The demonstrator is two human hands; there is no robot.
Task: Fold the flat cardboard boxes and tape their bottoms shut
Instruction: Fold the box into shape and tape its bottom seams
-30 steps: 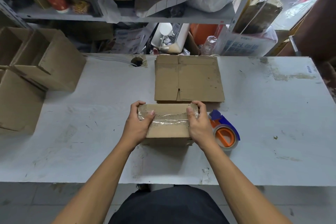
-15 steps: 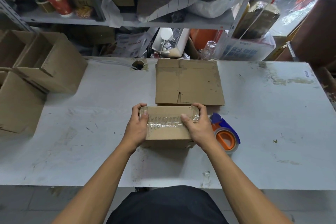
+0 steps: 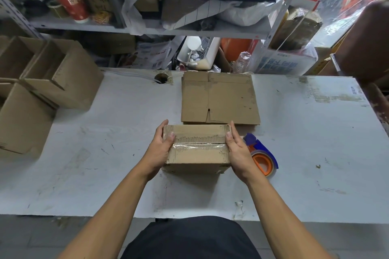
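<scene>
A small folded cardboard box (image 3: 196, 150) stands on the white table (image 3: 105, 164) in front of me, its upturned face sealed along the seam with clear tape. My left hand (image 3: 161, 147) grips its left end, thumb on top. My right hand (image 3: 237, 149) grips its right end, fingers wrapped over the far corner. Just behind the box lies a stack of flat cardboard boxes (image 3: 220, 98). A tape dispenser (image 3: 262, 156) with blue handle and orange core lies beside my right hand.
Several folded, open boxes (image 3: 52, 75) are gathered at the table's left end. A cable hole (image 3: 161, 79) sits near the back edge. Behind the table stands a cluttered metal shelf (image 3: 147, 29) with bags, a red cup and cartons.
My thumbs have slid from the taped seam out to the box's ends. The box's taped face now lies flatter toward me, and both hands hold it by its sides.
</scene>
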